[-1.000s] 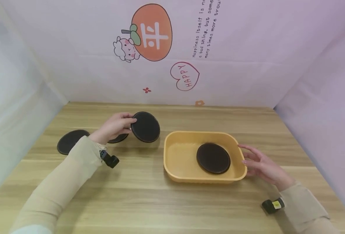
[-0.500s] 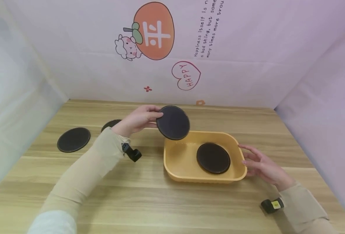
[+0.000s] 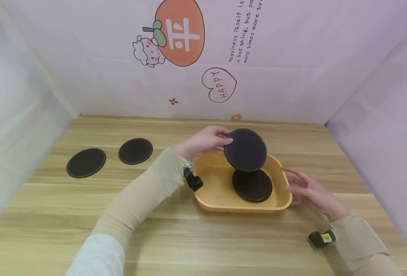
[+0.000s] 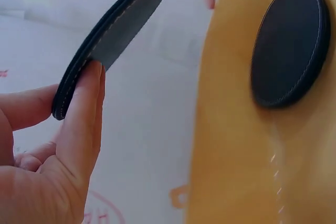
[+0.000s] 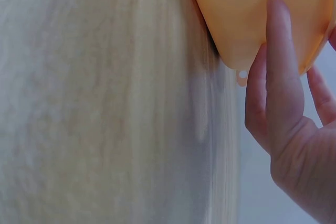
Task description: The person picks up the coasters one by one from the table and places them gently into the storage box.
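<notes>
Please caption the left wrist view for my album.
One dark disc in the left hand's grip, another in the yellow tray.

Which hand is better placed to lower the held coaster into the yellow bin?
Likely the left hand: it pinches the held coaster, raised near the far rim of the yellow bin. The right hand holds no coaster and touches the bin's right end.

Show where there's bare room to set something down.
Free: tabletop in front of the tray, between left sleeve and right sleeve; the tray's left end. Crowded: its right half, where a black disc lies, the left grip holding a second disc nearby.
</notes>
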Demonstrator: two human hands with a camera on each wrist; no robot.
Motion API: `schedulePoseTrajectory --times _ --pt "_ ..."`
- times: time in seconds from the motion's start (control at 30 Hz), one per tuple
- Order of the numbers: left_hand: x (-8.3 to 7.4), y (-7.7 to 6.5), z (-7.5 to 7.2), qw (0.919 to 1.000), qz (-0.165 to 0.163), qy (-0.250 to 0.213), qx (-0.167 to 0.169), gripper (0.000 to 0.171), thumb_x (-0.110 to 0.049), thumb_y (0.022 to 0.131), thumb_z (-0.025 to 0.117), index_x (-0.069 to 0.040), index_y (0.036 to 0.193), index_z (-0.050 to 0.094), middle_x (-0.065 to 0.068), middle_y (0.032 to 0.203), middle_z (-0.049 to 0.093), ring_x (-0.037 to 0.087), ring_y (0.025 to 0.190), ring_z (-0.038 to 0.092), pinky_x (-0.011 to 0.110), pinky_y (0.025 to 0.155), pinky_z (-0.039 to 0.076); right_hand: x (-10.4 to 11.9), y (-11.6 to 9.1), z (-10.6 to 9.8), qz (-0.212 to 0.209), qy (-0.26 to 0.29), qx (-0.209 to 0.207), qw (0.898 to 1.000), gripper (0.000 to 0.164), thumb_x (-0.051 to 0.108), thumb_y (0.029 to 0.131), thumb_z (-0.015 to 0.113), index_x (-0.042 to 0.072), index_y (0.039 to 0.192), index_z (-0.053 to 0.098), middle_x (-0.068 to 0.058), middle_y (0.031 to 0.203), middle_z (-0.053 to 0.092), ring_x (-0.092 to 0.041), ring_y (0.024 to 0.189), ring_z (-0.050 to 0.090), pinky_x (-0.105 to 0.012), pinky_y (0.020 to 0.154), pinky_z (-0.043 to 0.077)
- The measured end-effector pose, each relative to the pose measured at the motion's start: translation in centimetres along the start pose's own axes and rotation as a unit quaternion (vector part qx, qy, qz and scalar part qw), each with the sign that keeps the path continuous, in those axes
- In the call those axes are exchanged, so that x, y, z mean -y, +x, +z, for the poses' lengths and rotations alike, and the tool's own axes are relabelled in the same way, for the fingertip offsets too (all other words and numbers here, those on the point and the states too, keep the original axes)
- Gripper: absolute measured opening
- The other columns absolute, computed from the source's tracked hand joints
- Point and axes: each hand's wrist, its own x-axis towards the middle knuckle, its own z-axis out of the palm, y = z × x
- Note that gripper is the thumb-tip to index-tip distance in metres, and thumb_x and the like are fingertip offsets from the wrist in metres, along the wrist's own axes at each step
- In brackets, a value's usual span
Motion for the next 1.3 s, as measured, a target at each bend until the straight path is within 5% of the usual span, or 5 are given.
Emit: schedulePoseTrajectory --times 0.33,0.53,0.73,1.07,1.3 --pt "3.1 2.5 3.1 0.9961 -0.052 0.047 0.054 0.032 -0.004 0.095 0.053 0.006 0.126 0.05 0.021 0.119 0.059 0.019 0.084 0.064 0.031 0.079 0.057 -0.1 0.2 0.0 -0.002 0.004 0.001 1.0 0.053 -0.004 0.096 0.043 0.028 0.138 0.037 0.007 0.124 0.055 -0.018 0.104 0.063 -0.041 0.079 0.056" --pt "4.5 2.8 3.3 0.9934 -0.071 0.055 0.072 0.031 -0.003 0.095 0.053 0.009 0.124 0.05 0.024 0.12 0.059 0.033 0.1 0.065 0.03 0.078 0.058 -0.1 0.5 0.1 -0.004 0.0 -0.001 1.0 0.053 -0.005 0.096 0.044 0.027 0.138 0.037 0.005 0.122 0.056 -0.017 0.103 0.063 -0.041 0.077 0.057" --pt "5.2 3.1 3.4 0.9913 -0.086 0.056 0.082 0.03 -0.003 0.095 0.054 0.008 0.123 0.053 0.022 0.117 0.062 0.021 0.082 0.068 0.03 0.077 0.058 -0.4 0.2 -0.1 -0.017 0.012 0.005 1.0 0.054 -0.006 0.096 0.042 0.028 0.137 0.038 0.003 0.12 0.057 -0.019 0.101 0.064 -0.042 0.076 0.057" --pt "5.7 3.0 3.3 0.9863 -0.099 0.12 0.055 0.039 -0.004 0.091 0.06 0.004 0.129 0.053 0.019 0.118 0.061 0.021 0.076 0.068 0.028 0.067 0.058 -0.4 0.1 -0.2 -0.023 0.027 0.02 0.999 0.054 -0.007 0.096 0.039 0.027 0.139 0.037 0.003 0.123 0.056 -0.02 0.103 0.063 -0.043 0.077 0.057" --pt "5.8 2.8 3.2 0.983 -0.106 0.137 0.061 0.048 0.006 0.087 0.062 0.005 0.133 0.05 0.022 0.134 0.05 0.026 0.088 0.068 0.026 0.069 0.058 -0.5 0.1 -0.3 -0.015 0.031 0.015 0.999 0.054 -0.006 0.097 0.04 0.028 0.139 0.036 0.002 0.122 0.057 -0.02 0.102 0.063 -0.042 0.077 0.057"
